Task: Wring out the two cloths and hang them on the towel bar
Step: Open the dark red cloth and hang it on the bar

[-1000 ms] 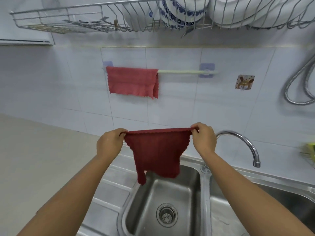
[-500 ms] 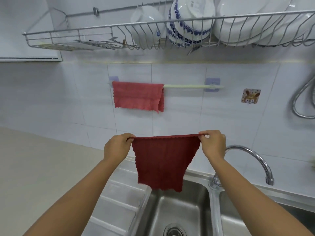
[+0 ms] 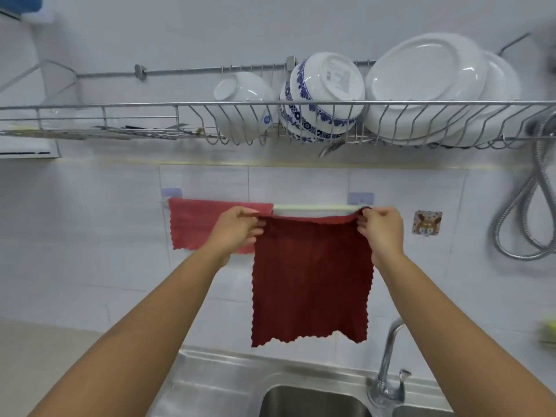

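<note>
Two cloths, and one of them, the lighter red cloth (image 3: 192, 227), already hangs over the towel bar (image 3: 316, 207) at its nine o'clock end. So I judge the wringing done and the second hanging in hand. I hold the dark red cloth (image 3: 311, 281) spread by its top corners: my left hand (image 3: 237, 227) pinches the corner at nine o'clock, my right hand (image 3: 380, 227) pinches the one at three o'clock, fingers curled round the hem on both. Its top edge sits just below the bare stretch of the bar, near it, though I cannot tell whether it touches. The rest hangs flat and free above the sink (image 3: 316, 398), with the tap (image 3: 388, 356) off at five o'clock.

Next, I reckon, the hem must go up and over the bar toward twelve o'clock, then down the wall side, keeping both corners level so it drapes evenly. My left corner lies close to the hung cloth, so I should mind not to drag it off.
</note>
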Tool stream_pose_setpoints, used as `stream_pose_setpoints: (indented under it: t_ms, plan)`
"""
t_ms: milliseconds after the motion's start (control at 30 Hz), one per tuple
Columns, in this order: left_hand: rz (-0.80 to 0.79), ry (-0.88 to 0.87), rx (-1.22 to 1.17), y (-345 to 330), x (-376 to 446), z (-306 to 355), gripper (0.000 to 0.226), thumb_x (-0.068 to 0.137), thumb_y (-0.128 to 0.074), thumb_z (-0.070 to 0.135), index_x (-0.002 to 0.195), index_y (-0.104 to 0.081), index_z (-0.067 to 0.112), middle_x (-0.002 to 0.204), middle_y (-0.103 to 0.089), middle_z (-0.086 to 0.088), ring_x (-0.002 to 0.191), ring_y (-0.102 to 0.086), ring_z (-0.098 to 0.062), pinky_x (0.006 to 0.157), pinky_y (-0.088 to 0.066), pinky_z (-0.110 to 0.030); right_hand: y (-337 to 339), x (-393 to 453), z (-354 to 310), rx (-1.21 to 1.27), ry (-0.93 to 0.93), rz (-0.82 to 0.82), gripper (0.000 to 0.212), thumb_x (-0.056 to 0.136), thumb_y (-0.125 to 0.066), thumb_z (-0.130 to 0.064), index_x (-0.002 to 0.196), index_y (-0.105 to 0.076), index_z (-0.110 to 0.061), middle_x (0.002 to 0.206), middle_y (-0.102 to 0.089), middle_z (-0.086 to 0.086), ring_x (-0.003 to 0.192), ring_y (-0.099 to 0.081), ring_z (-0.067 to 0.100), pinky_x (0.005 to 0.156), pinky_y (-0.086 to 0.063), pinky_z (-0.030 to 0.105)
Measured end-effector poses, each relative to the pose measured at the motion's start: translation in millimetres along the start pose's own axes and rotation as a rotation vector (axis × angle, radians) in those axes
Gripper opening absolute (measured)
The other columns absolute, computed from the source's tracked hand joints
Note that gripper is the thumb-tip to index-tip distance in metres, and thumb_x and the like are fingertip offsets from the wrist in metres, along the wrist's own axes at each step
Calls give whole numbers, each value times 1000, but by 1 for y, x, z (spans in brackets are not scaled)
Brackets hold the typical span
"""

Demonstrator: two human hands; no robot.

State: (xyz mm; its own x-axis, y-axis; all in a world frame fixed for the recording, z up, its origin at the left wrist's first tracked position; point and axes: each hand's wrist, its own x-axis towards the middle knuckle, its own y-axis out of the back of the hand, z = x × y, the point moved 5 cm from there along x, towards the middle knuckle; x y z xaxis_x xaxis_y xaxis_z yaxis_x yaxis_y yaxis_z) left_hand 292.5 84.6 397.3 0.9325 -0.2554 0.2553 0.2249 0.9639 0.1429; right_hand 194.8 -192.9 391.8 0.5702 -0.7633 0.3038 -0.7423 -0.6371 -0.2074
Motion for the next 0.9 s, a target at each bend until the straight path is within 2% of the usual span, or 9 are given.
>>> stream_pose_setpoints:
  t_ms: [100,167,233,300,400,500,633,800,900]
  plan:
    - [22,-199,162,-6,35,18,25,95,-45,3,111,-59,16,117,-65,-6,84,-62,-17,71,-50,-15,-13,23,-31,-382,298,5,7,92,-52,-17,93,-59,-17,87,-65,0,75,-59,11,59,-44,25]
    - [16,-311,311,-6,59,24,32,97,-43,2,121,-56,19,129,-60,-7,109,-60,-16,83,-44,-12,-24,40,-39,-570,421,-51,13,93,-50,-15,100,-61,-15,86,-65,1,73,-60,18,60,-45,29]
    - [19,-370,572,-8,82,25,41,97,-42,7,134,-48,25,139,-53,-5,129,-49,-21,105,-39,-29,-34,56,-40,-680,472,-74,18,95,-48,-13,107,-61,-10,89,-66,8,75,-61,24,66,-48,32]
    - [-31,-392,873,-16,97,19,48,98,-40,12,143,-36,28,147,-45,-6,137,-39,-23,117,-23,-44,-41,66,-36,-716,459,-79,21,97,-45,-16,109,-61,-8,90,-67,13,72,-59,25,64,-46,31]
    - [-39,-431,1184,-31,111,2,47,101,-32,24,148,-25,22,150,-40,-4,147,-20,-16,117,1,-55,-51,65,-20,-1089,581,-32,26,97,-44,-27,105,-65,-14,89,-69,9,84,-59,26,79,-43,35]
    - [128,-526,1237,-36,114,-9,43,101,-27,35,142,-32,22,125,-62,-3,134,-43,-17,116,-4,-54,-59,57,4,-1468,746,65,34,94,-43,-42,91,-72,-24,93,-69,-3,99,-55,21,92,-30,41]
    - [274,-604,1191,-35,120,-14,35,99,-31,44,123,-38,20,93,-68,1,99,-62,-20,112,-22,-45,-57,61,13,-1443,850,168,30,90,-54,-40,86,-75,-19,96,-65,4,97,-55,26,91,-29,45]
    - [317,-592,1201,-41,128,-20,40,99,-29,48,104,-58,21,101,-60,-1,99,-53,-22,93,-35,-41,-61,64,18,-1409,797,150,34,94,-42,-44,107,-59,-17,94,-68,3,100,-59,24,100,-24,45]
    - [398,-624,1202,-41,128,-21,45,98,-33,47,98,-67,18,102,-54,-5,99,-48,-24,90,-34,-41,-63,65,23,-1493,727,136,47,97,-28,-50,104,-65,-21,105,-66,2,110,-52,25,98,-24,46]
